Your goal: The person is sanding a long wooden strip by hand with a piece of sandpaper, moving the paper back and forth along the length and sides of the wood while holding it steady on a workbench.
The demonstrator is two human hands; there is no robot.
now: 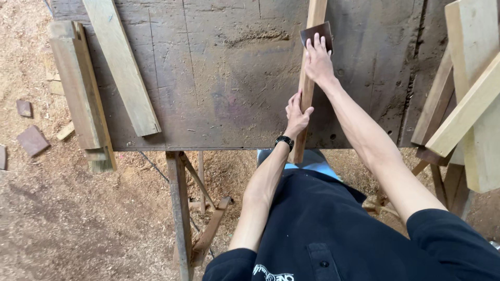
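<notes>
Left hand gripping wooden strip on workbench, right hand pressing sandpaper on it.

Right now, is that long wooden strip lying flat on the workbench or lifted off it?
Lying flat. The wooden strip rests along the workbench, the left hand gripping its near part and the right hand pressing a dark sanding sheet onto it.
</notes>
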